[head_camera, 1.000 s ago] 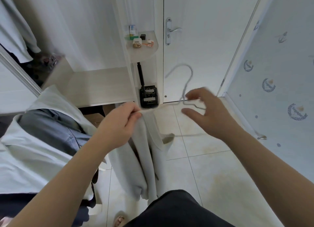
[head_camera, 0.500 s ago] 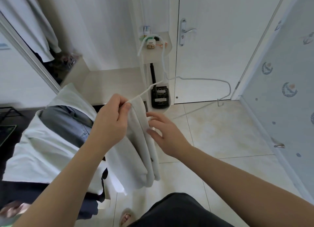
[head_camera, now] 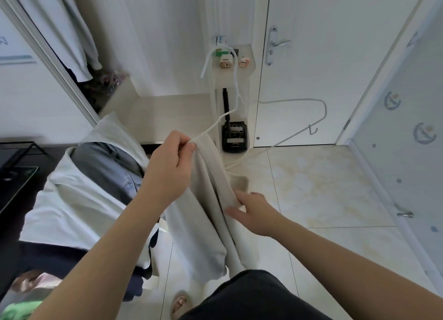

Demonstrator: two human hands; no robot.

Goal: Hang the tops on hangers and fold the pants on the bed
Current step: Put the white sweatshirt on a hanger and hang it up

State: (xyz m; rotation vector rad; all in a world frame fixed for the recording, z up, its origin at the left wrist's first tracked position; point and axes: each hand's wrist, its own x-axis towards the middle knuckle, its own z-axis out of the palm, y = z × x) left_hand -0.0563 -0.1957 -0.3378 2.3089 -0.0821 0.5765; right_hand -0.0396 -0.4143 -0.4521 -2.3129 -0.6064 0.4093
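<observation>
A person stands on a tiled floor (head_camera: 311,187) by a shut white door (head_camera: 323,55), fitting a pale top (head_camera: 206,199) onto a white wire hanger (head_camera: 291,100). The left hand (head_camera: 172,166), raised at mid-frame, pinches the top's upper edge between thumb and forefinger, right where one arm of the hanger slips inside the cloth. From that pinch the top hangs straight down in long folds between the two forearms, its lower end reaching the person's dark shorts (head_camera: 251,295).

The right hand (head_camera: 251,209) is lower and just right of the top. Its thumb and fingers close on a fold at the cloth's right edge, below a bunched opening where a white cord shows. The rest of the hanger sticks out bare above and to the right of both hands, its hook up in front of a small shelf (head_camera: 230,79) of oddments and its far arm bending back before the door.

To the left of the left forearm a pile of clothes (head_camera: 62,204), white with a blue-grey piece on top, lies heaped on the bed. A sandalled foot (head_camera: 179,304) shows at the bottom edge.
</observation>
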